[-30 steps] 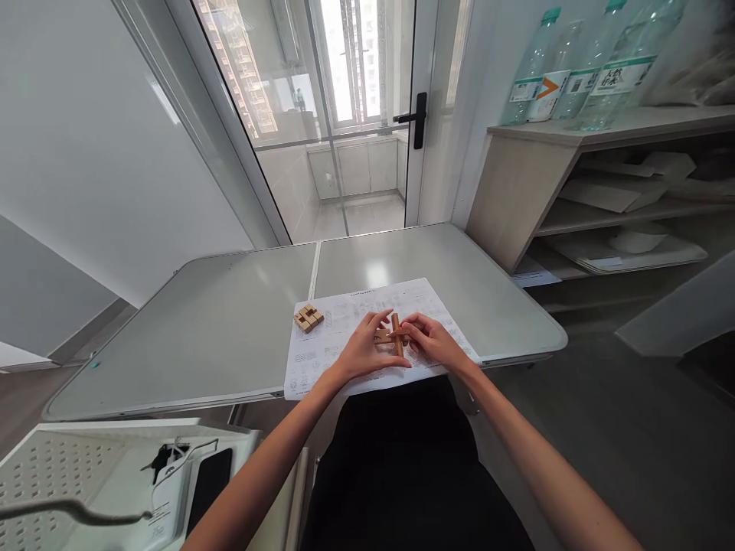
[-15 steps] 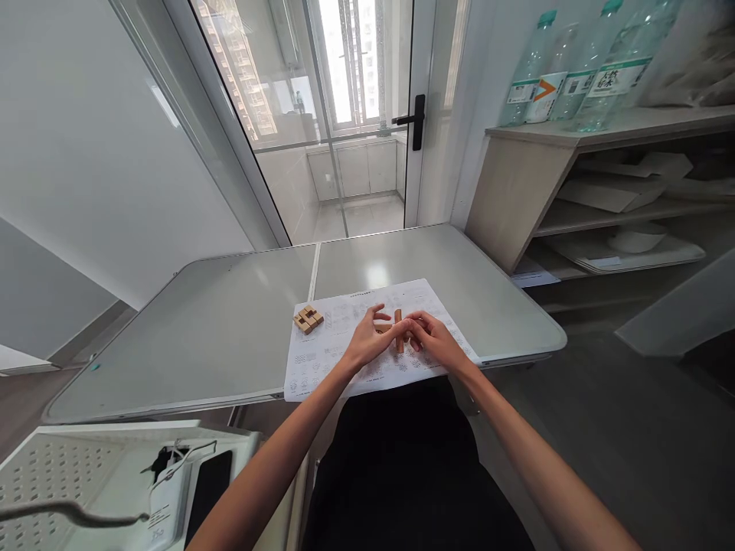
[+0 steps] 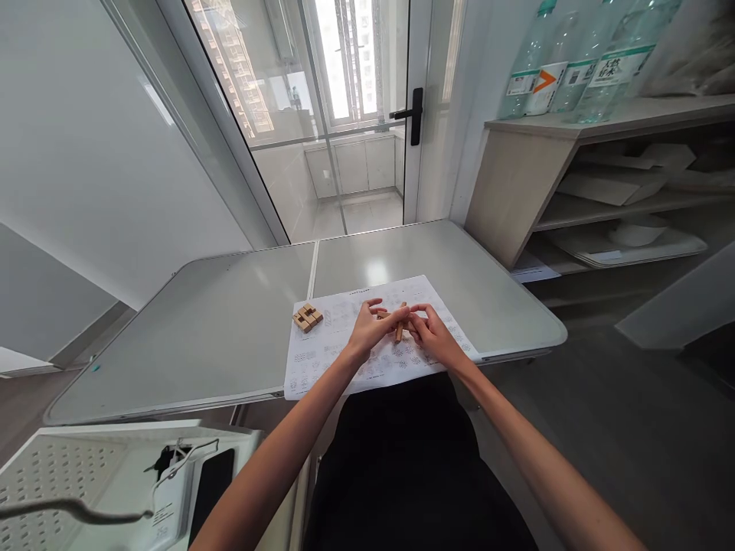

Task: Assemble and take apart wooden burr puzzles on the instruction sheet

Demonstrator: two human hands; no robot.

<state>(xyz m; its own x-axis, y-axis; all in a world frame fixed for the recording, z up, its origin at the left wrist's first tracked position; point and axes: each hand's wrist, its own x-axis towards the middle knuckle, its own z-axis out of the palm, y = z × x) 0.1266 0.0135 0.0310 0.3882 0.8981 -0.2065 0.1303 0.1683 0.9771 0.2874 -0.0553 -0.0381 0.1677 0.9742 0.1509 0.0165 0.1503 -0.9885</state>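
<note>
Over a printed sheet of paper (image 3: pixel 344 367) my two hands meet around small wooden puzzle pieces (image 3: pixel 400 332). My left hand (image 3: pixel 370 329) has its thumb pressed on the pieces, with the other fingers curled behind them. From the right, my right hand (image 3: pixel 432 334) pinches the same pieces between thumb and fingers. One stick-like piece stands out below the fingertips, slanting; another lies crosswise, partly hidden by the left hand. How the pieces fit together is covered by my fingers. A flat interlocked wooden block puzzle (image 3: pixel 308 317) rests on the sheet's left corner.
The sheet lies on a grey folding table (image 3: pixel 241 321) with a centre seam. Lower left stands a white perforated basket (image 3: pixel 74 459) holding a power bank (image 3: pixel 172 497) and a phone (image 3: pixel 211 482). A shelf unit (image 3: pixel 511 184) with plastic bottles (image 3: pixel 612 76) stands right; a glass door (image 3: pixel 356 176) is beyond.
The upright wooden stick between my hands has tilted, its upper end leaning right. My left thumb has shifted up over it; both hands stay together. The block puzzle has not moved on the sheet.
</note>
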